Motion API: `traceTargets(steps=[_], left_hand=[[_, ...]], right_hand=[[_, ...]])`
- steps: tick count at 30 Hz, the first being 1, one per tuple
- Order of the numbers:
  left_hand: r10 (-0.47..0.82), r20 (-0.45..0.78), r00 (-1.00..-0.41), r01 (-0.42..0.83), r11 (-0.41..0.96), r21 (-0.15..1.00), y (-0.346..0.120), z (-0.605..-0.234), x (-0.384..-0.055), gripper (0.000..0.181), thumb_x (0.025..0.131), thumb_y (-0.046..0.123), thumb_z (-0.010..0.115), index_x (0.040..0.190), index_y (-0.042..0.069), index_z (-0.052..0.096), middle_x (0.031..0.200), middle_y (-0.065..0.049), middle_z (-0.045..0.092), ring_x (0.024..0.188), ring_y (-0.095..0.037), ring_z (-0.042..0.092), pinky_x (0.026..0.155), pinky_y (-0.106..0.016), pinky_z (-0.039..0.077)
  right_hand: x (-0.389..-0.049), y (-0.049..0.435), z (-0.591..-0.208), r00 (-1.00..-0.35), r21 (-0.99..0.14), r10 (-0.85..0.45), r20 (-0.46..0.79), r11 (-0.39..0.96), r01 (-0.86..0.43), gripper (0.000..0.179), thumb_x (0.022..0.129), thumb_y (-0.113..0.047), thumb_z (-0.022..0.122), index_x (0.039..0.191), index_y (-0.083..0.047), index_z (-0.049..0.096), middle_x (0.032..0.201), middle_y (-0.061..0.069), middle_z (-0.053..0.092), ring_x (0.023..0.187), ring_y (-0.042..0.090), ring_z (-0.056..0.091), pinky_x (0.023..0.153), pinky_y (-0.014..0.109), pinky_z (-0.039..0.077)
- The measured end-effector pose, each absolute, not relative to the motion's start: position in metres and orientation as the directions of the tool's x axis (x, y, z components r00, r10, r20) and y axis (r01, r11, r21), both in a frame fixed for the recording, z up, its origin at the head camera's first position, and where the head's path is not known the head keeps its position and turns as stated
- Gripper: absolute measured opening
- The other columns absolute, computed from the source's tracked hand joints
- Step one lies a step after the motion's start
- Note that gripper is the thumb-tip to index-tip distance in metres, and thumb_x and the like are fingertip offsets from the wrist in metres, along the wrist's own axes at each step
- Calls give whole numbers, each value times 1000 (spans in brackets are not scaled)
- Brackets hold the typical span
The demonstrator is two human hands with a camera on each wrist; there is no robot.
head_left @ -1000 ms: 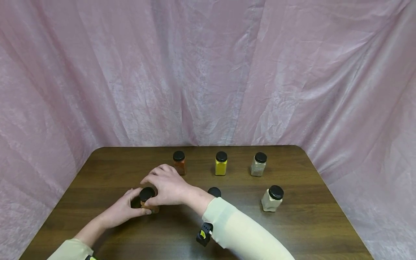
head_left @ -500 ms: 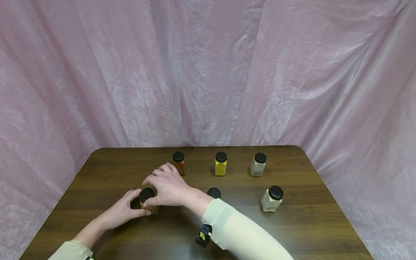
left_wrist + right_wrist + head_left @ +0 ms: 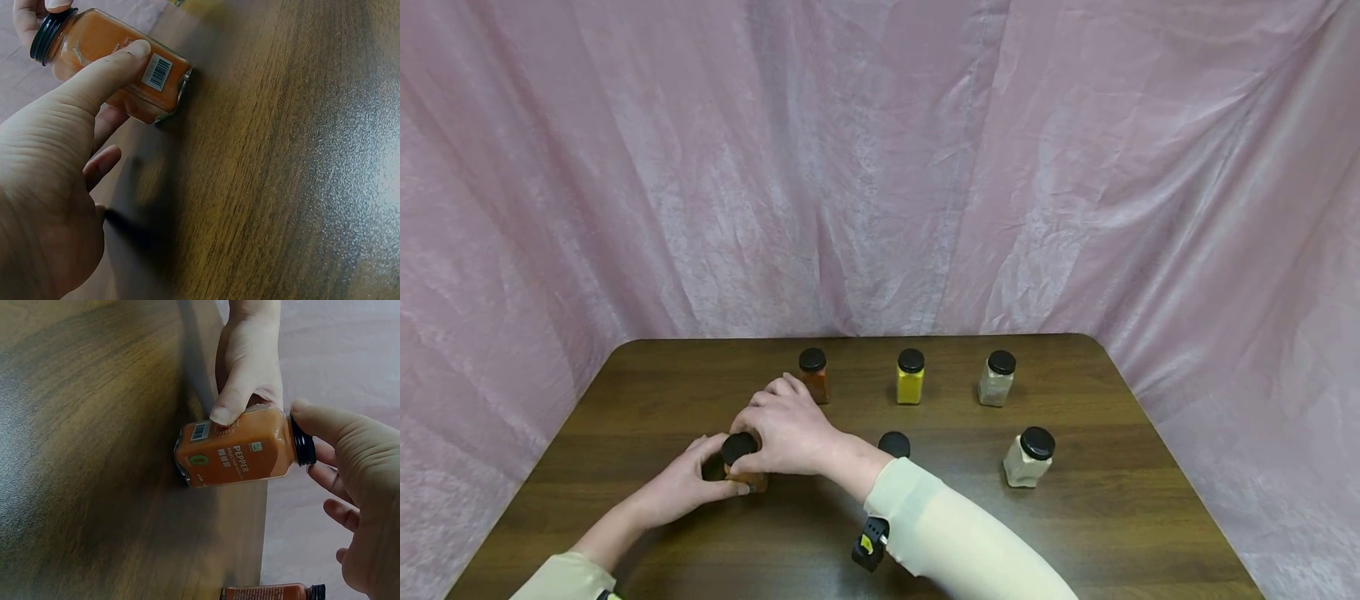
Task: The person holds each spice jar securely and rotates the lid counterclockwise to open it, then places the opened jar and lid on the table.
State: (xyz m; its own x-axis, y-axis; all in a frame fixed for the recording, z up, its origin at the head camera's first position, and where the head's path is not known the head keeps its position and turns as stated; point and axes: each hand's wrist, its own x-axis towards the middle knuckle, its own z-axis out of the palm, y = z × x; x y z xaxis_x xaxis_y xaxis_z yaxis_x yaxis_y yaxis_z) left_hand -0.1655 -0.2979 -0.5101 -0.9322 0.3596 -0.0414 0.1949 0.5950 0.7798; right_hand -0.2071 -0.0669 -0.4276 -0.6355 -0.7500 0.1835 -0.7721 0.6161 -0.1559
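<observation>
A square glass jar of orange powder, labelled "PEPPER", stands upright on the table at the left front in the head view. My left hand grips its body from the left, the thumb lying across the side with the barcode. My right hand reaches in from the right and pinches the black lid between thumb and fingers. The lid is on the jar. In the head view the right hand covers part of the orange body.
Behind stand a red-brown jar, a yellow jar and a greyish jar. A cream jar stands at right. Another black lid shows beyond my right forearm, its jar hidden. Pink curtain hangs behind the wooden table.
My right hand's fingers have drawn in slightly around the lid. The left hand and the jar have stayed in place.
</observation>
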Motion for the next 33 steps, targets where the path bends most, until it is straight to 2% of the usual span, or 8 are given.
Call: traceTargets(steps=[7,13,17,20,24,27,33], left_hand=[[356,-35,-934,201,602,773,-299,-512,-166,46,84,44,84,124,38,63,123,-1,52,112,-21,44,92,-45,41],[352,-48,-935,185,598,780,-299,-511,-166,52,84,44,84,130,37,61,130,-2,52,122,-29,42,96,-54,39],[342,-40,-939,180,587,790,-298,-512,-166,60,84,42,85,137,34,58,142,-4,52,141,-44,27,106,-72,22],[336,-32,-941,180,581,794,-298,-512,-165,63,83,42,86,139,33,57,146,-4,51,145,-46,19,106,-75,15],[325,-25,-946,188,607,772,-298,-513,-165,61,82,45,86,136,32,59,138,-3,53,133,-33,36,105,-63,29],[316,-28,-948,189,635,749,-298,-513,-165,63,82,48,85,136,31,59,131,-2,53,123,-26,44,102,-55,36],[310,-39,-950,181,650,738,-298,-513,-165,65,82,50,84,138,30,58,129,-4,52,120,-24,46,101,-54,37]], right_hand=[[-207,-67,-426,-626,-144,-761,168,610,-780,38,83,-65,76,113,-41,74,110,-19,60,119,12,43,120,46,20],[-206,-67,-425,-614,-148,-776,144,597,-789,34,87,-59,75,117,-41,74,112,-18,59,116,11,42,115,38,25],[-206,-68,-424,-607,-143,-785,125,591,-794,35,89,-52,75,123,-41,72,116,-17,59,119,11,43,112,35,28],[-206,-68,-423,-602,-153,-792,104,585,-796,37,90,-46,74,127,-40,70,119,-17,59,122,11,42,112,35,27],[-205,-68,-423,-594,-169,-800,84,576,-800,40,90,-40,74,130,-42,68,123,-18,57,126,10,40,114,34,26],[-206,-67,-424,-587,-181,-806,74,568,-803,42,90,-38,73,132,-43,66,126,-19,56,128,9,39,114,33,26],[-206,-66,-424,-580,-204,-812,68,558,-805,44,91,-36,73,134,-44,65,128,-21,55,129,8,38,113,32,28]])
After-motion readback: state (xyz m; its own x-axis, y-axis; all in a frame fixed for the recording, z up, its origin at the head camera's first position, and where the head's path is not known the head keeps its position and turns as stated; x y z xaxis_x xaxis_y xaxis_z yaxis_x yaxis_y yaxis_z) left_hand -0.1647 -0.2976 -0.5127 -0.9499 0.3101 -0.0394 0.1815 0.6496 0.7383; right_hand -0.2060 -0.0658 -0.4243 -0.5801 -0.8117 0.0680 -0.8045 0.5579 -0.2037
